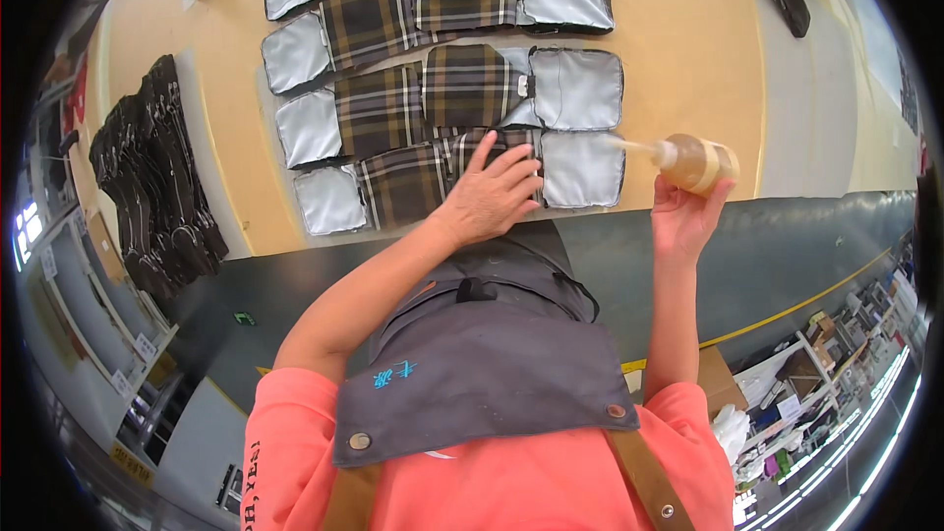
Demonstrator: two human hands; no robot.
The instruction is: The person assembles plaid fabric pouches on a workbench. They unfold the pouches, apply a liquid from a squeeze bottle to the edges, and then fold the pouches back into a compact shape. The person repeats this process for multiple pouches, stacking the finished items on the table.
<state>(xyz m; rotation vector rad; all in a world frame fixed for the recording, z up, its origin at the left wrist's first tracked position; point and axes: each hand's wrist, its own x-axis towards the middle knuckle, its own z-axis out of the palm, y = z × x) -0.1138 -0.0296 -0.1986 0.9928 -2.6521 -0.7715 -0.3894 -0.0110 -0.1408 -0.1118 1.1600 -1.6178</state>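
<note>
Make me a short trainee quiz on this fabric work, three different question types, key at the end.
1. Which hand holds the rounded, translucent tan squeeze bottle?
2. True or false: the left hand is spread over the brown-and-black plaid fabric row lowest in view.
3. Fill in: the bottle's thin, pale nozzle points toward the squarish, silvery-grey fabric panel at that row's ____ end.

Key:
1. The right hand.
2. True.
3. Right.
</note>
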